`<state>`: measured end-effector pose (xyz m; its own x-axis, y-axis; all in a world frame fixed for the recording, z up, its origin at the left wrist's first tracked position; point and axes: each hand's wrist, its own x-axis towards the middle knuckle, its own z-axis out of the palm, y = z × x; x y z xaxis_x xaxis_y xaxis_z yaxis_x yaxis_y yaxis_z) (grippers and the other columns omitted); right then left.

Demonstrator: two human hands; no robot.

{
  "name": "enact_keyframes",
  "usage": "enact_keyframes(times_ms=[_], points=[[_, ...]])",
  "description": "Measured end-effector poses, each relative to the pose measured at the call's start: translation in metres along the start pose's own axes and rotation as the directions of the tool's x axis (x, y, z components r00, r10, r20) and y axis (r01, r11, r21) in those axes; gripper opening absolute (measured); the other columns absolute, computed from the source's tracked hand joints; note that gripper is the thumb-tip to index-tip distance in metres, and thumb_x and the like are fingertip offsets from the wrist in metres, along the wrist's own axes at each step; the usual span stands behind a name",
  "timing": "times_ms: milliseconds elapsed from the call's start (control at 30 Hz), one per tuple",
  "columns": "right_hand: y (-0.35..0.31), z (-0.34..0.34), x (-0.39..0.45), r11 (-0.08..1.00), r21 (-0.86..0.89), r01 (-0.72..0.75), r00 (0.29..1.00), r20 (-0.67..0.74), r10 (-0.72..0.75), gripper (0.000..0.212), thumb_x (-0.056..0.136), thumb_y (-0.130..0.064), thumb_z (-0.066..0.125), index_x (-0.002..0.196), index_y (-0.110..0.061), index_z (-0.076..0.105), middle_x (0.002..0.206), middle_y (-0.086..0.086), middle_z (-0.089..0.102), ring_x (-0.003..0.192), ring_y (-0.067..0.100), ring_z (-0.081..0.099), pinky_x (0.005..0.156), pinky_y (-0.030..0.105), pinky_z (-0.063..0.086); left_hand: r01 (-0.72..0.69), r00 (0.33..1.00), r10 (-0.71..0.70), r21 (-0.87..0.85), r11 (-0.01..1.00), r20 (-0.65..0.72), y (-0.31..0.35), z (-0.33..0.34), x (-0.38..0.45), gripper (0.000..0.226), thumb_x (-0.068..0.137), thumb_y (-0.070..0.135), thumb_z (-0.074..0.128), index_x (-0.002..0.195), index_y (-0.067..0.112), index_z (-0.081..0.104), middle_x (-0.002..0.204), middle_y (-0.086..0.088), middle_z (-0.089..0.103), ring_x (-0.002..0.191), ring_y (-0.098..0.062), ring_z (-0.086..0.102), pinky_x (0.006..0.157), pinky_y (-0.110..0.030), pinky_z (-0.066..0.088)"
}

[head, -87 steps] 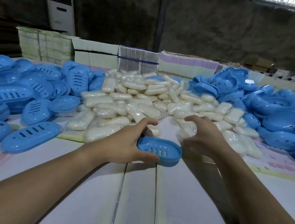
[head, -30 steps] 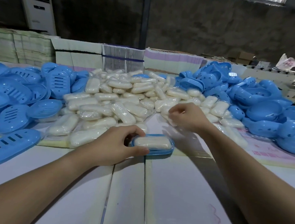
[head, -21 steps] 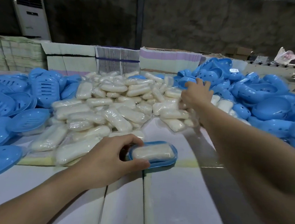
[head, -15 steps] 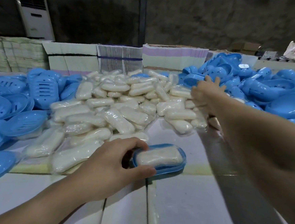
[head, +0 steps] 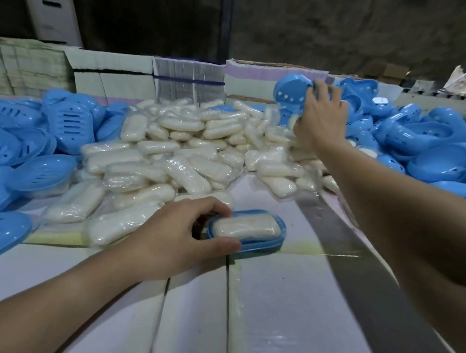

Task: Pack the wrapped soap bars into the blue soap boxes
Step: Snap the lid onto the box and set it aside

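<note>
A blue soap box base (head: pixel 272 245) lies on the white table in front of me with a wrapped white soap bar (head: pixel 246 227) in it. My left hand (head: pixel 176 238) grips the base's left end, thumb at the front rim. Far out to the right, my right hand (head: pixel 321 115) holds a blue box half (head: pixel 291 93) lifted above the pile's edge. A big heap of wrapped soap bars (head: pixel 178 149) fills the middle of the table.
Slotted blue box halves (head: pixel 28 143) are piled at the left, deeper blue halves (head: pixel 429 144) at the right. Bundled flat cartons (head: pixel 189 78) line the back edge. An air-conditioning unit (head: pixel 50 6) stands at the far left. White table surface (head: pixel 285 314) lies near me.
My right hand left the soap heap, reached to the blue pile at the right and lifted a box half from it. My left hand kept holding the filled base.
</note>
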<state>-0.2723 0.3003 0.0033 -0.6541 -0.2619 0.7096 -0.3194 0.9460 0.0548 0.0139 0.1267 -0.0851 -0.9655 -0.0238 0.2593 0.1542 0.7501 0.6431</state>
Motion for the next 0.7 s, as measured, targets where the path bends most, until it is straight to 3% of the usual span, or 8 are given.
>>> enact_keyframes(times_ms=[100,233,367,467,500,567,633,700], points=[[-0.019,-0.021,-0.008,0.989,0.146,0.015,1.0,-0.013,-0.014,0.061,0.084,-0.023,0.061,0.14,-0.009,0.041,0.147,0.006,0.035,0.129,0.033,0.035,0.099,0.045,0.04,-0.001,1.0,0.001,0.013,1.0,-0.008,-0.001,0.0,0.001,0.042,0.055,0.081,0.059,0.091,0.06,0.057,0.096,0.028,0.064,0.09,0.002,0.059,0.079,-0.018,0.048],[-0.042,-0.048,-0.029,0.913,0.408,0.007,0.998,-0.054,0.017,0.062,0.081,-0.05,0.063,0.13,-0.013,0.056,0.129,0.001,0.051,0.117,0.024,0.046,0.09,0.038,0.043,0.022,1.0,-0.022,-0.002,1.0,-0.002,-0.001,-0.001,0.0,0.032,0.069,0.065,0.077,0.093,0.056,0.059,0.096,0.022,0.067,0.093,0.006,0.058,0.082,-0.018,0.05],[-0.062,-0.073,-0.07,0.776,0.628,-0.06,0.998,0.046,0.04,0.077,0.063,-0.066,0.075,0.124,-0.021,0.064,0.115,-0.008,0.058,0.105,0.011,0.055,0.085,0.031,0.046,0.009,1.0,-0.009,-0.01,1.0,0.004,0.002,-0.002,-0.001,0.028,0.074,0.055,0.078,0.095,0.052,0.061,0.097,0.021,0.067,0.092,0.007,0.058,0.077,-0.011,0.046],[-0.069,-0.09,-0.101,0.71,0.691,-0.135,0.981,0.192,0.0,0.065,0.061,-0.064,0.073,0.112,-0.024,0.07,0.106,-0.012,0.063,0.09,0.002,0.059,0.076,0.025,0.047,0.007,1.0,-0.007,-0.028,1.0,0.007,0.002,-0.004,-0.001,0.034,0.076,0.051,0.079,0.106,0.042,0.066,0.1,0.019,0.067,0.091,0.004,0.06,0.081,-0.017,0.048],[-0.068,-0.097,-0.109,0.651,0.736,-0.185,0.958,0.282,-0.047,0.056,0.063,-0.064,0.069,0.102,-0.023,0.071,0.097,-0.012,0.066,0.078,0.0,0.061,0.069,0.023,0.046,0.002,1.0,-0.001,-0.028,1.0,0.006,0.002,-0.004,-0.001,0.037,0.076,0.051,0.079,0.108,0.039,0.066,0.099,0.018,0.067,0.089,0.003,0.06,0.078,-0.017,0.047],[-0.065,-0.109,-0.121,0.514,0.801,-0.307,0.878,0.446,-0.171,0.049,0.068,-0.062,0.059,0.09,-0.019,0.07,0.085,-0.005,0.067,0.069,0.013,0.061,0.065,0.026,0.043,0.0,1.0,0.0,-0.055,0.999,-0.003,0.003,-0.003,-0.001,0.044,0.073,0.05,0.08,0.111,0.037,0.063,0.098,0.02,0.066,0.083,0.008,0.058,0.071,-0.011,0.042],[-0.053,-0.117,-0.129,0.336,0.817,-0.469,0.774,0.563,-0.29,0.05,0.074,-0.056,0.052,0.103,-0.018,0.066,0.095,0.009,0.071,0.075,0.028,0.064,0.063,0.033,0.045,0.034,0.999,-0.034,-0.107,0.994,0.003,0.002,-0.002,0.0,0.056,0.072,0.044,0.083,0.119,0.036,0.054,0.105,0.026,0.064,0.083,0.016,0.058,0.073,-0.005,0.042],[-0.039,-0.118,-0.137,0.12,0.777,-0.618,0.644,0.588,-0.489,0.057,0.084,-0.052,0.042,0.122,-0.012,0.057,0.102,0.017,0.071,0.07,0.028,0.063,0.059,0.032,0.047,0.069,0.998,-0.066,-0.149,0.986,0.024,0.0,-0.002,0.002,0.076,0.071,0.041,0.087,0.133,0.035,0.043,0.111,0.026,0.065,0.088,0.016,0.06,0.081,-0.008,0.044]])
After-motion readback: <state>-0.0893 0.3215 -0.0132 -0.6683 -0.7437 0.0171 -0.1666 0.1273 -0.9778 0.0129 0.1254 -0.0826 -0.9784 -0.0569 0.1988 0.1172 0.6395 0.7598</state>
